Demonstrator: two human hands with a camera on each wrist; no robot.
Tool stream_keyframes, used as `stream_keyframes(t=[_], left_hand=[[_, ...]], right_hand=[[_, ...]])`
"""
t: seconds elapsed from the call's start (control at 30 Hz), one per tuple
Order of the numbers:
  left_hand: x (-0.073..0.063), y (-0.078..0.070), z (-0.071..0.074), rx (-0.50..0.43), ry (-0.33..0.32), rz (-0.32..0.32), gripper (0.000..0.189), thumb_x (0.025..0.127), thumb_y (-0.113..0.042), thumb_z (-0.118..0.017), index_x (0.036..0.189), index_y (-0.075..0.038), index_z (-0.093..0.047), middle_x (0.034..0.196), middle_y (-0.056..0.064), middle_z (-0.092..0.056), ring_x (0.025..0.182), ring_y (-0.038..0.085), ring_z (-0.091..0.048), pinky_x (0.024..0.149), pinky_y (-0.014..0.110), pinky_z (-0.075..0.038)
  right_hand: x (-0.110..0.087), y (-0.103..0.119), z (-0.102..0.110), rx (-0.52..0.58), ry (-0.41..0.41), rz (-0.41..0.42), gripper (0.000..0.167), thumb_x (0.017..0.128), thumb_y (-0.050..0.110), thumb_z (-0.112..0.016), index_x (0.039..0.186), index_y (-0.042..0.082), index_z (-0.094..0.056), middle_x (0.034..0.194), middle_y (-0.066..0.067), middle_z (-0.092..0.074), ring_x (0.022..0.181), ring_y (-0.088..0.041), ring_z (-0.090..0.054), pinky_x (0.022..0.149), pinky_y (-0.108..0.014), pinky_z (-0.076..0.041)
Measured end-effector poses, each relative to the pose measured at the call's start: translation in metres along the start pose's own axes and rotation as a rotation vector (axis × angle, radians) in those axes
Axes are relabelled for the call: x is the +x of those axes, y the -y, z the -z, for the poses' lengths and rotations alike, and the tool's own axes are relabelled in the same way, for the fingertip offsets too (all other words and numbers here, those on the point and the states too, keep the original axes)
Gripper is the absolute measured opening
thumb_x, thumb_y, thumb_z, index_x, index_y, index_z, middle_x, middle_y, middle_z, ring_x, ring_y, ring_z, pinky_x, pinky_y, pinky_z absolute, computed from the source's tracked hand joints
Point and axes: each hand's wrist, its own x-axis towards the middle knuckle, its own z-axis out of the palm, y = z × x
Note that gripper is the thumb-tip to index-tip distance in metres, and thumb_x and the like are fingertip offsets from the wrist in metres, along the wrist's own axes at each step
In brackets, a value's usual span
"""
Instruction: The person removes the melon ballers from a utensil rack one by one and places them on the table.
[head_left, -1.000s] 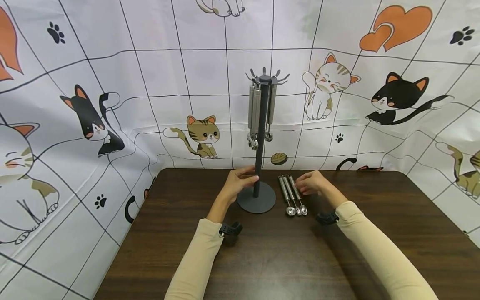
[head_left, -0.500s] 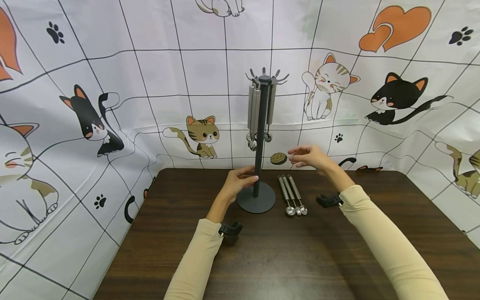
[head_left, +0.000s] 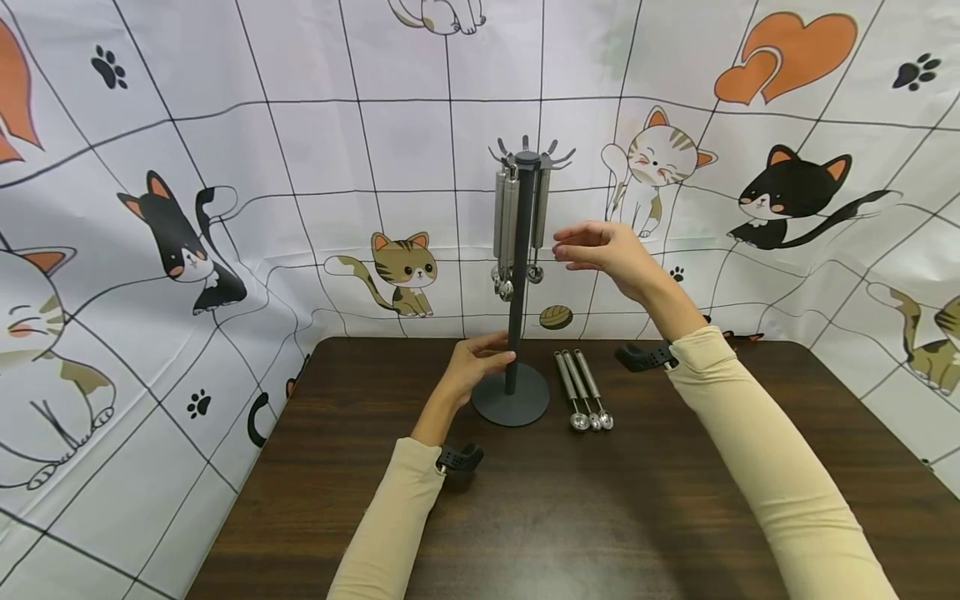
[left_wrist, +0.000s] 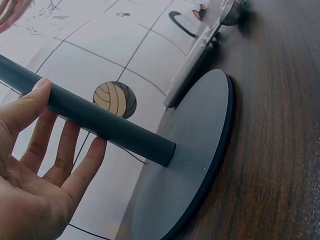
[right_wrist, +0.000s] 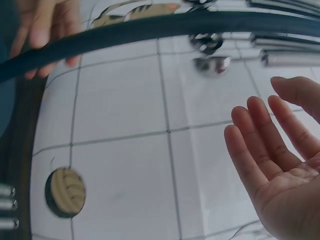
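Pole [left_wrist: 122, 131] in left fingers [left_wrist: 87, 167], right fingers [right_wrist: 243, 156] near spoons [head_left: 540, 208]

The stand [head_left: 517, 308] sits on the worktop [head_left: 570, 508], three spoons [head_left: 578, 379] lie to the right of the stand, more spoons [head_left: 510, 217] hang from the stand's top, and a sheet [head_left: 420, 167] is behind the stand

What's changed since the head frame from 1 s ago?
Right hand rose from beside the three table spoons to just right of the hanging spoons, holding nothing. No visible grab or release. Unchanged: left hand holding the stand low on its pole; both spoon groups in place.
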Motion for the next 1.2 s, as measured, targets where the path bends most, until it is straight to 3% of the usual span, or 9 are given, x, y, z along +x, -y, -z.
stream_keyframes(t=[0.17,0.5,0.8,1.2], left_hand=[[0.0,0.001,-0.001,0.001,-0.002,0.001,0.046,0.091,0.001,-0.073,0.136,0.0,-0.064,0.123,0.015,-0.068,0.087,0.007,-0.072,0.091,0.038,-0.062],[0.0,0.0,-0.001,0.007,-0.001,0.007,0.046,0.091,0.002,-0.073,0.137,0.0,-0.063,0.127,0.017,-0.065,0.09,0.008,-0.071,0.091,0.037,-0.062],[0.0,-0.001,0.0,0.005,0.001,0.001,0.046,0.092,0.001,-0.073,0.137,0.0,-0.063,0.125,0.016,-0.066,0.089,0.007,-0.071,0.091,0.037,-0.062],[0.0,0.001,0.0,-0.002,0.001,0.008,0.047,0.092,0.002,-0.072,0.137,0.0,-0.062,0.124,0.015,-0.066,0.09,0.009,-0.072,0.091,0.039,-0.062]], right_hand=[[0.007,0.012,-0.008,0.08,-0.014,0.046,0.035,0.096,0.004,-0.068,0.129,-0.007,-0.062,0.107,0.0,-0.075,0.101,-0.014,-0.072,0.091,-0.027,-0.061],[0.015,0.023,-0.013,0.261,-0.032,0.076,0.028,0.094,-0.005,-0.066,0.122,-0.004,-0.066,0.105,-0.003,-0.074,0.097,-0.015,-0.072,0.092,-0.031,-0.061],[0.021,0.024,-0.011,0.313,0.008,0.094,0.025,0.093,-0.009,-0.065,0.114,0.002,-0.071,0.104,-0.005,-0.074,0.096,-0.017,-0.071,0.09,-0.03,-0.062],[0.021,0.028,-0.015,0.305,0.019,0.096,0.027,0.091,-0.011,-0.066,0.115,0.002,-0.07,0.102,-0.006,-0.074,0.094,-0.017,-0.072,0.089,-0.029,-0.062]])
